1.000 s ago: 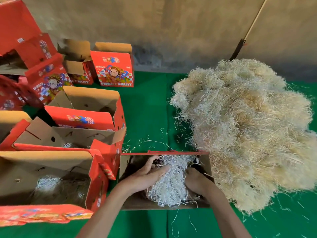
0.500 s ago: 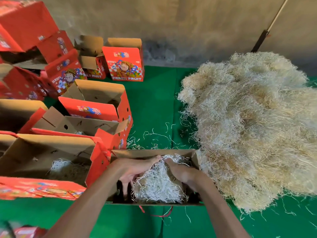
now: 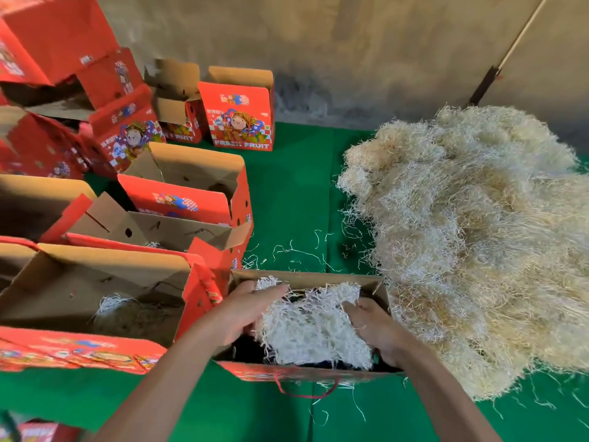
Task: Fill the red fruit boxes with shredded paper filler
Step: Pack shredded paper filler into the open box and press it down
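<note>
Hands work inside an open red box (image 3: pixel 306 373) on the green cloth (image 3: pixel 287 199): the left hand (image 3: pixel 248 311) lies with fingers straight and close together over a wad of white shredded paper (image 3: pixel 314 327), while the right hand (image 3: pixel 374 325) curls its fingers into the wad's other side. Just right of the box rises a large pile of straw-coloured filler (image 3: pixel 471 237). More open red boxes (image 3: pixel 178 199) stand to the left.
</note>
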